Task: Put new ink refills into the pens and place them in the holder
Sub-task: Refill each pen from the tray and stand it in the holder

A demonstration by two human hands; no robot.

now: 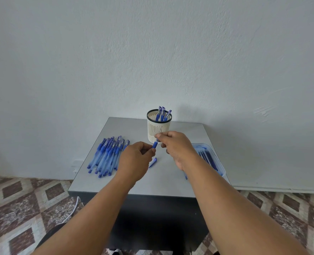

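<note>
Both grips were pinched on one blue pen (155,144): left hand (134,161) on its lower end, right hand (176,146) up at the tip, so most of the barrel was hidden (couldn't see any refill). Its long axis tilted up and away toward the holder (159,128), just in front of it. A loose cap (153,162) lay under the hands. Spare pens (107,156) sat left, the refill tray (210,159) hugged the surface's (171,181) right edge.
</note>
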